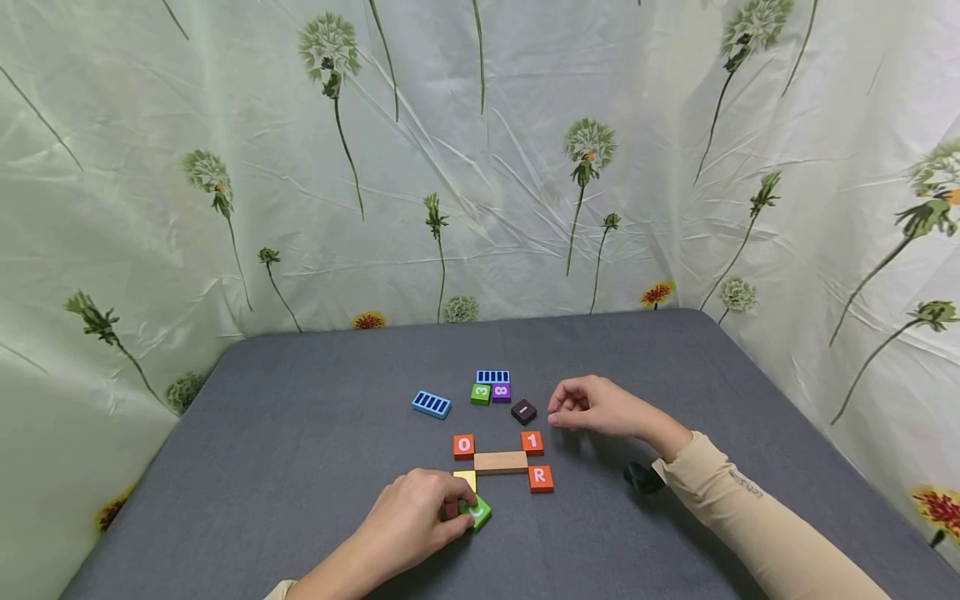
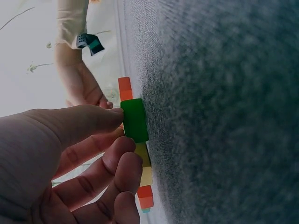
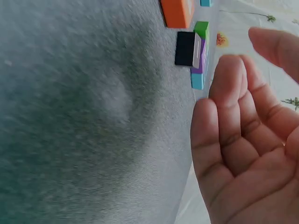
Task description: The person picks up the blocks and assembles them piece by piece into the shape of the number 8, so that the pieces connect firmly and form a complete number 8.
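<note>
My left hand [image 1: 416, 518] pinches a green letter tile [image 1: 477, 515] between thumb and fingers at the near side of the layout. Just beyond that tile lies a yellow tile [image 1: 467, 479], partly covered by the hand. In the left wrist view the thumb lies against the green tile [image 2: 134, 120]. My right hand [image 1: 600, 407] hovers over the cloth with loosely bent fingers and holds nothing. Nearest to it is a dark tile [image 1: 523, 411] with a white mark. A wooden plank [image 1: 501, 462] lies between red tiles marked 0 [image 1: 463, 447], 1 [image 1: 532, 442] and R [image 1: 541, 478].
Farther back, a blue slotted block [image 1: 492, 377] touches a green 3 tile [image 1: 481, 394] and a purple 8 tile [image 1: 501, 392]. Another blue slotted block [image 1: 432, 405] lies to their left. A flower-patterned curtain [image 1: 480, 167] surrounds the grey table [image 1: 300, 450].
</note>
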Demonstrator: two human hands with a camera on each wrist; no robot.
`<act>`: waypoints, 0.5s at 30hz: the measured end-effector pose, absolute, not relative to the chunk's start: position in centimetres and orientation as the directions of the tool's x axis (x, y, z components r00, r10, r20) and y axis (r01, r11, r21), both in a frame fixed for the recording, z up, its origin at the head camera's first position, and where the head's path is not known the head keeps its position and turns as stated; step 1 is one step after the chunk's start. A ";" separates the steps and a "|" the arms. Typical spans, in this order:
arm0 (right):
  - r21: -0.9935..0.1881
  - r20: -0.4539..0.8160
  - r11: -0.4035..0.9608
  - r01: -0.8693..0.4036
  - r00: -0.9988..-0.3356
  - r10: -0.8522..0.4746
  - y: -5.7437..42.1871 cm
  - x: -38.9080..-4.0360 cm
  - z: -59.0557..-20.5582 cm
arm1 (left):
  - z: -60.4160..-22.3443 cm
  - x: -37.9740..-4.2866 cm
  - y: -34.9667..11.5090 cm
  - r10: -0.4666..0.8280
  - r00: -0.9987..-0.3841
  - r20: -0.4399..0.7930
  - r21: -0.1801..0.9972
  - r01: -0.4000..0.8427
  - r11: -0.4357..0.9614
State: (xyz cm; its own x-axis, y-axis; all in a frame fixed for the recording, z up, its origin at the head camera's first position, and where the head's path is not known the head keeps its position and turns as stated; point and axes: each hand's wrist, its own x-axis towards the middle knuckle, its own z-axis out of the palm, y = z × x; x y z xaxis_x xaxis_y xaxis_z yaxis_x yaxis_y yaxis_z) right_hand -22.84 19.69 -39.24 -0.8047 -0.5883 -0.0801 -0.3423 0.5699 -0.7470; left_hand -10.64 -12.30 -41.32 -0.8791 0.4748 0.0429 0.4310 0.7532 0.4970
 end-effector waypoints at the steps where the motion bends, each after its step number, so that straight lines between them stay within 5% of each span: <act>1: -0.735 -0.068 0.580 -0.352 -0.812 -0.579 19.6 -23.0 -39.2 | -41.3 -10.7 -12.3 0.476 -0.878 0.048 0.497 0.435 0.751; 15: -0.624 -0.034 0.688 -0.369 -0.868 -0.496 17.2 -25.4 -39.8 | -41.3 -10.7 -12.3 0.473 -0.880 0.040 0.503 0.427 0.752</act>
State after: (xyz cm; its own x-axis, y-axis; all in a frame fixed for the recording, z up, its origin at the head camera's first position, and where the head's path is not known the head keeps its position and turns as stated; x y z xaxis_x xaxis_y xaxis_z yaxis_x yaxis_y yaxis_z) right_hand -25.36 17.25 -39.78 -0.8677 -0.4959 -0.0338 -0.3691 0.6884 -0.6244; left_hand -10.69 -12.29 -41.30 -0.8802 0.4729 0.0404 0.4269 0.7515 0.5030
